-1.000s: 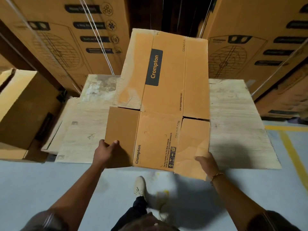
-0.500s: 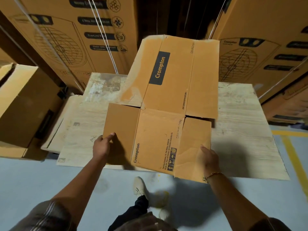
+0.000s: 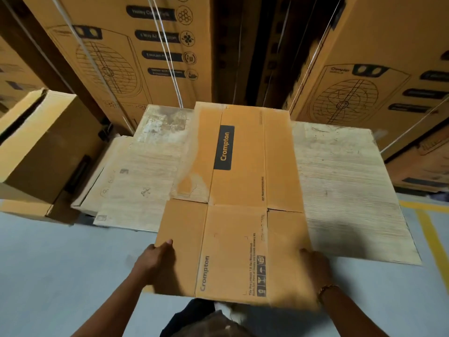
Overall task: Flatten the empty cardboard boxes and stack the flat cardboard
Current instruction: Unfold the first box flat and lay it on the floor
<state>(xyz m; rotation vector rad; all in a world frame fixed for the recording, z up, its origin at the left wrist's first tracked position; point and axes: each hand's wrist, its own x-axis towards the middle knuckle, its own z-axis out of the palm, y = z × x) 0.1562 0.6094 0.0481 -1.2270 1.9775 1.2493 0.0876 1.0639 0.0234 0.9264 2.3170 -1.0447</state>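
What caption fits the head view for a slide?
Left hand and right hand hold a flattened Crompton box over the pale cardboard stack.

One flattened Crompton box (image 3: 243, 190). Two hands: left hand (image 3: 155, 261), right hand (image 3: 313, 266). Pale flat sheets (image 3: 340, 178): at least two (edges overlap, exact count unclear). Two tall fan-printed cartons (image 3: 116, 57). One open box (image 3: 48, 142). One bracelet (image 3: 326, 288).

One wide-angle view looks from the person's head forward and steeply down, close above the left hand (image 3: 153, 261) and right hand (image 3: 315, 268) at the near edge of the flattened box (image 3: 238, 190). Tall cartons (image 3: 136, 57) fill the top of the frame, grey floor (image 3: 48, 263) the lower corners.
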